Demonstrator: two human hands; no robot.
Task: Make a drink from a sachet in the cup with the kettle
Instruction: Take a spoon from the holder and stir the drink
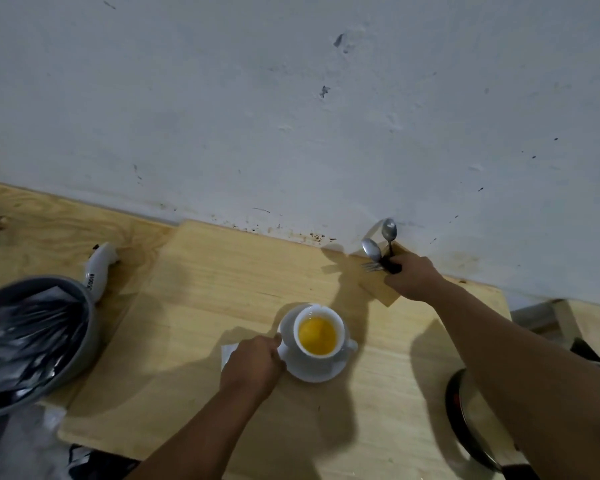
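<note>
Cup (318, 336): stood on its saucer (314, 370) on the desk (222, 278), holding yellow liquid
Left grip (253, 362): closed on the saucer's left rim, just beside the cup
Right grip (413, 277): curled around the cutlery holder (381, 289), beyond and right of the cup; nearer the upright spoons (388, 230)
Next, I judged: a spoon for stirring

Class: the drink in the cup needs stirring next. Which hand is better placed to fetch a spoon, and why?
The right hand: it is already at the cutlery holder, touching the spoons. The left hand rests at the saucer beside the cup.
</note>
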